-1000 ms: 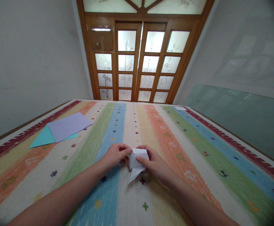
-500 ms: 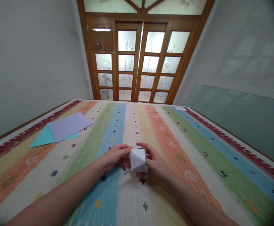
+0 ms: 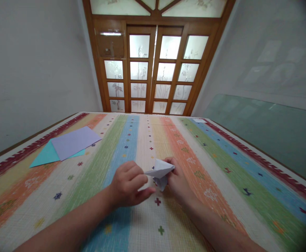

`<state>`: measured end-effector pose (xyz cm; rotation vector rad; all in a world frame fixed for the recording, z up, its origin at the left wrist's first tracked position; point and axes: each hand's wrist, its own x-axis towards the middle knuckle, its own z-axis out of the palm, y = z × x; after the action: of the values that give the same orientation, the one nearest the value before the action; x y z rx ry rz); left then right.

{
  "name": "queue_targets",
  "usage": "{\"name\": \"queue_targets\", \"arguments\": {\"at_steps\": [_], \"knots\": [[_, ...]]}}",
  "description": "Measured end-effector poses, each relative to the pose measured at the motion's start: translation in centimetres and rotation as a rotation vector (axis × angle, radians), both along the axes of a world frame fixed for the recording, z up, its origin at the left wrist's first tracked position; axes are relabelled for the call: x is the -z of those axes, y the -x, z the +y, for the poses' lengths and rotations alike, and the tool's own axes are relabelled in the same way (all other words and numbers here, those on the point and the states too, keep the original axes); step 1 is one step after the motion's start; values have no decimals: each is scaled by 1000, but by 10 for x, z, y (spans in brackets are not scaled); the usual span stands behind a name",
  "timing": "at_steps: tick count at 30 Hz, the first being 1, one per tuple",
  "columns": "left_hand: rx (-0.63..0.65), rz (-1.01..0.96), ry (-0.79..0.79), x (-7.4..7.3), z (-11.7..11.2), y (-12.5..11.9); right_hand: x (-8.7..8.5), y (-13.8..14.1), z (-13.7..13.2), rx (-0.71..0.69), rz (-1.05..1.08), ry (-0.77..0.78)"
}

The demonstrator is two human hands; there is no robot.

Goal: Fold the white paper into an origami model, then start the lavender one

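A folded piece of white paper, with pointed flaps, is held a little above the striped tablecloth in front of me. My right hand grips its right end between thumb and fingers. At the paper's left tip is my left hand, its fingers curled and its thumb stretched toward the paper. A pale flap seems to lie between that thumb and forefinger, though the curled fingers partly hide the contact.
On the left of the table, a lilac paper sheet overlaps a turquoise sheet. The striped tablecloth covers the table. A small white item lies at the far right edge. Beyond stand wooden glazed doors.
The white paper has been turned, so a pointed flap now faces up and right. My left hand has rolled over, showing its back, with the thumb lower. My right hand has shifted slightly right.
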<state>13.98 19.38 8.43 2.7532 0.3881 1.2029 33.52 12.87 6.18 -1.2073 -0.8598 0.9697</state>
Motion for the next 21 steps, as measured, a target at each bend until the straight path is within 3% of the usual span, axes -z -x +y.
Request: {"name": "queue_targets", "arguments": {"at_steps": [3,7,13,17,21], "knots": [[-9,121,-39,0,-7,-12,-4,6,-3,29,-74,-19],[-62,81,85,2,-5,-21,-4,11,-6,-64,-81,-22],[-44,42,214,2,-7,-22,-6,15,-8,-138,-27,-63],[-42,40,233,1,-8,-23,-10,17,-8,-139,41,-58],[-72,72,213,2,-7,-24,-7,17,-6,-113,-22,-77]]}}
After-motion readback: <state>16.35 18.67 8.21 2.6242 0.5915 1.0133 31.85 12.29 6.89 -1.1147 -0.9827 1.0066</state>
